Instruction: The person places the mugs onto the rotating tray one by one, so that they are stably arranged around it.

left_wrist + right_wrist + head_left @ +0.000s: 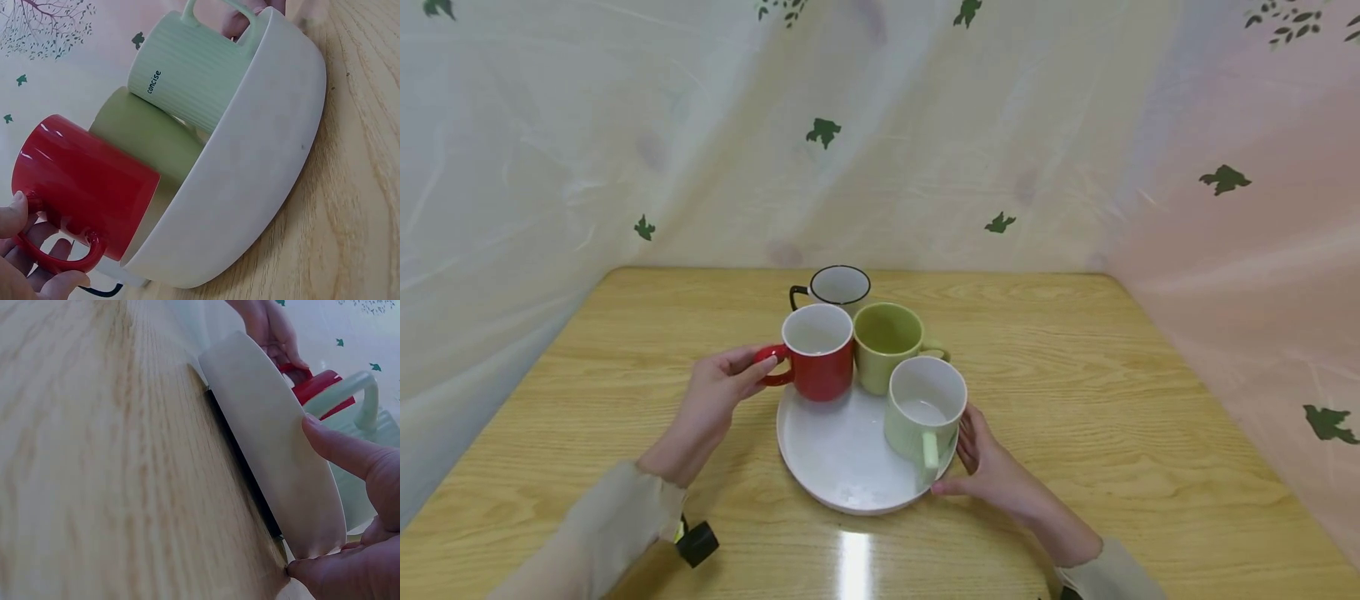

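My left hand [718,387] pinches the handle of a red mug [823,367], white inside, which stands at the back left of a round white dish [842,475]. In the left wrist view, the fingers and thumb curl at the red handle [61,261]. My right hand [992,467] holds the dish's right side, its thumb [340,447] on the rim and a fingertip low at the dish's base. Close by it, a ribbed mint-green mug [917,417] sits on the dish, handle toward me. An olive-green mug [887,350] stands between the red and mint mugs.
A white mug with a black rim [841,287] stands behind the red mug, partly hidden. Beneath lies a wood-grain table [1112,400]; a pale curtain [910,167] with green bird prints hangs around it. A dark strip [244,462] shows under the dish's side.
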A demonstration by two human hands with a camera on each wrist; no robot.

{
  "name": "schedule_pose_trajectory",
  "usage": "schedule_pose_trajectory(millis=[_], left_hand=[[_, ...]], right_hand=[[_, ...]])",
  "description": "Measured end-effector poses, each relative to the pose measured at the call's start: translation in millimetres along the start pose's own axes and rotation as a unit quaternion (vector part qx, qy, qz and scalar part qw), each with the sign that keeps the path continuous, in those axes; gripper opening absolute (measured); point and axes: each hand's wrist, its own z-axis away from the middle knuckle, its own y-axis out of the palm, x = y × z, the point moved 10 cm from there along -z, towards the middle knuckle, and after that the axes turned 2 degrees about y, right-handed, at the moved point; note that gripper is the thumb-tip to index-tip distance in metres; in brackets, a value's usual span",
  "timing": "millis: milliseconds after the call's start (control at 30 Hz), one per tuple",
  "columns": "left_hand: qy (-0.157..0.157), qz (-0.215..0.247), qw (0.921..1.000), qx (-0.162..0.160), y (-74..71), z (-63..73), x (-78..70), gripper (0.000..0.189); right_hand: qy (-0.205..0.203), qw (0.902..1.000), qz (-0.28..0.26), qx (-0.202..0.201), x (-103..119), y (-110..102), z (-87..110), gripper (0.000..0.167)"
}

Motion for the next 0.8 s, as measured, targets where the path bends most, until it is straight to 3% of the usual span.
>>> schedule_pose_trajectory(millis=[800], left_hand=[[0.013,0.011,0.9999,-0.002,21.4,-21.1,-4.2,0.041]], right_hand=[[-0.001,1.0,-0.003,0.007,-6,0,-2.0,0.125]])
